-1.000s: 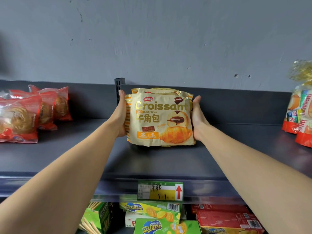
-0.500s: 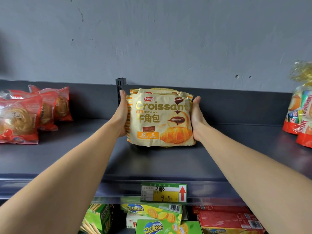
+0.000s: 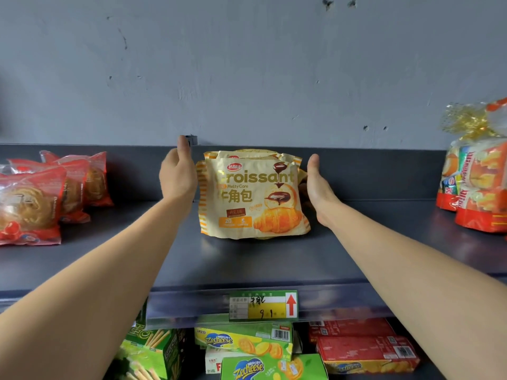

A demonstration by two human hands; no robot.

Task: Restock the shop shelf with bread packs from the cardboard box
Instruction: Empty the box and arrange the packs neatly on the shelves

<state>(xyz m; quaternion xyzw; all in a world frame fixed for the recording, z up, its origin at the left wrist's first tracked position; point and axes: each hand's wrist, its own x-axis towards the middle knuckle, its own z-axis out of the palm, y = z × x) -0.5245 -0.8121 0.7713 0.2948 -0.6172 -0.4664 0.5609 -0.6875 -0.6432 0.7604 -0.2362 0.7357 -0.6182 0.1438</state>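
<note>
A cream and gold croissant pack point(image 3: 251, 196) stands upright in the middle of the dark grey shelf point(image 3: 247, 264), with more packs of the same kind lined up behind it. My left hand point(image 3: 178, 174) is beside the pack's left edge, fingers straight and spread, holding nothing. My right hand point(image 3: 318, 185) is just off the pack's right edge, palm facing the pack, also empty. A small gap shows between each hand and the front pack. The cardboard box is out of view.
Red bread packs point(image 3: 41, 198) lie in a row at the shelf's left. Orange and red bagged goods point(image 3: 477, 185) stand at the right end. A green price tag point(image 3: 263, 305) hangs on the shelf lip. Cracker boxes point(image 3: 244, 344) fill the lower shelf.
Both hands have let go of the croissant packs and drawn a little apart from their sides. The packs stay standing on the shelf. The camera has moved closer.
</note>
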